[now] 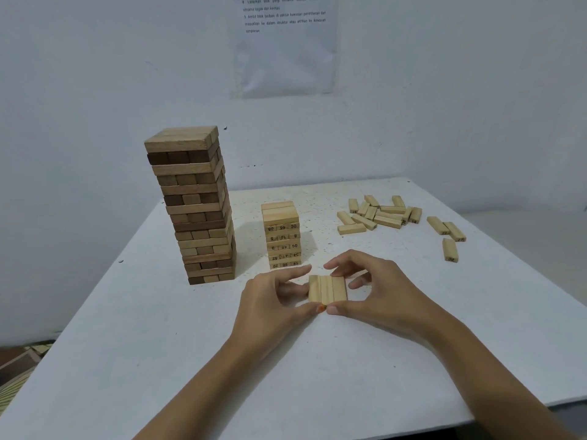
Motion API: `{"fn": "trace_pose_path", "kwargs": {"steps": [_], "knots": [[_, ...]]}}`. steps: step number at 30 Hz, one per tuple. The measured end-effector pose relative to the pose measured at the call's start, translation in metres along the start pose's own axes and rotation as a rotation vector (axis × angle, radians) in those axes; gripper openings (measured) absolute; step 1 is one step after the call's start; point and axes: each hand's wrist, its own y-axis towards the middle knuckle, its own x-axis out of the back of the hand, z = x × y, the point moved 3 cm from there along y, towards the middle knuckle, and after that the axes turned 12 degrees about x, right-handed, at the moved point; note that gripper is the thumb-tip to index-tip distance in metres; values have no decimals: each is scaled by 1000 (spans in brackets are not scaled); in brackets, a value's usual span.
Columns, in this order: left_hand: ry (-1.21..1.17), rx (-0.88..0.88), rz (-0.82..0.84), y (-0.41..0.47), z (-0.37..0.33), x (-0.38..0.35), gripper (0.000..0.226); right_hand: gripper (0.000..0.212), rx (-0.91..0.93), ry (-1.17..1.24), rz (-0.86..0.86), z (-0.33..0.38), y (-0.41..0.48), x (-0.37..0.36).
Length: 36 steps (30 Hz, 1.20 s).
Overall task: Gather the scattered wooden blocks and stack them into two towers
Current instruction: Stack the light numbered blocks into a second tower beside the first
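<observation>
Left hand (270, 296) and right hand (378, 290): both hands pinch 3 side-by-side blocks (327, 289)

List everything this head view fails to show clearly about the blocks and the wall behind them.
Wall sheet: head view, top cut off by the frame edge; print too small to read.
Loose blocks: head view, most numbers too small or facing away.
Row of three blocks: head view, near ends hidden by the thumbs of the left hand and right hand.
Tall tower: head view, rear faces hidden by its own front.
</observation>
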Motion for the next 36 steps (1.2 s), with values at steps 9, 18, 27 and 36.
{"fn": "trace_pose_path", "kwargs": {"steps": [9, 18, 27, 36], "knots": [[-44, 45, -24, 0, 2, 0, 65, 73, 15, 16, -17, 2, 0, 1], [-120, 41, -11, -2, -4, 0, 61, 49, 75, 18, -58, 10, -1, 5], [-301, -102, -144, -10, -26, 13, 50, 64, 189, 151, -155, 27, 12, 23], [-409, -200, -304, 8, -47, 33, 43, 52, 307, 97, -88, 63, 62, 47]]}}
